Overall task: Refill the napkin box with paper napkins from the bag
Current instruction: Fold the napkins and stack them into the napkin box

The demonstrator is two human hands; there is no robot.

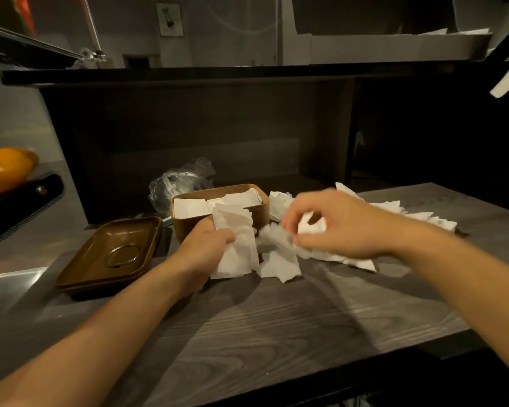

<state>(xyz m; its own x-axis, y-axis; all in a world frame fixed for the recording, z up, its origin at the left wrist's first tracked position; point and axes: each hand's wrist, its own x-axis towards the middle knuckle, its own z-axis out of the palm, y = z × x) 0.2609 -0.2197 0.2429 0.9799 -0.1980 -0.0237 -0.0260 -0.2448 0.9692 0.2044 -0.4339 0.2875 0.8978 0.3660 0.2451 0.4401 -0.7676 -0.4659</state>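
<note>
A brown napkin box (185, 223) stands on the dark wood table (276, 318), with white napkins showing inside it. My left hand (203, 248) grips a stack of white napkins (235, 245) right in front of the box. My right hand (329, 224) is to the right of it and pinches a blurred white napkin (276, 236) between thumb and fingers. Loose napkins (279, 267) lie on the table under and beyond both hands. A crumpled clear plastic bag (180, 180) sits behind the box.
The box's brown lid (112, 254) lies upside down to the left of the box. More scattered napkins (417, 215) trail off to the right. A dark shelf (218, 74) overhangs the back. Orange fruit (3, 168) sits at the far left.
</note>
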